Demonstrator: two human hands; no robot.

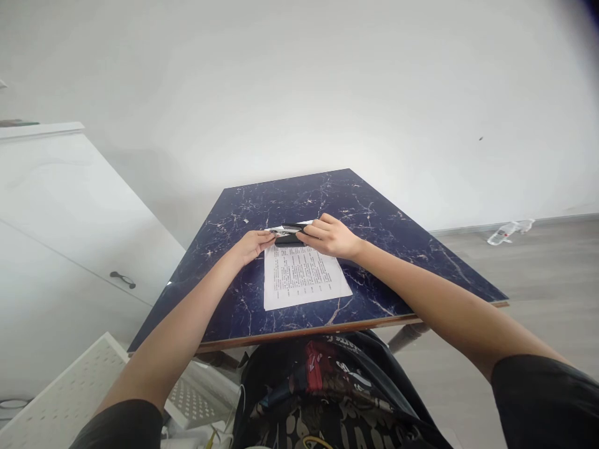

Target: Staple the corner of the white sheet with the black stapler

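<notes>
A black stapler [290,240] with a silvery inner part lies across the top of a printed sheet stack [304,280]. Its black upper arm looks raised from the base. My right hand [330,236] is closed around the stapler's right end. At the left end, the fingers of my left hand [255,244] are pinched together on the silvery part. Whether a small piece is between those fingertips is too small to make out. The paper rests on a dark blue marble-patterned table [384,274], near its front edge.
A small pale scrap [246,220] lies on the table left of the paper. To the left stands a white cabinet [70,218] with a dark handle. A white perforated rack [84,380] is below the table's left side. Clear plastic [510,232] lies on the floor at right.
</notes>
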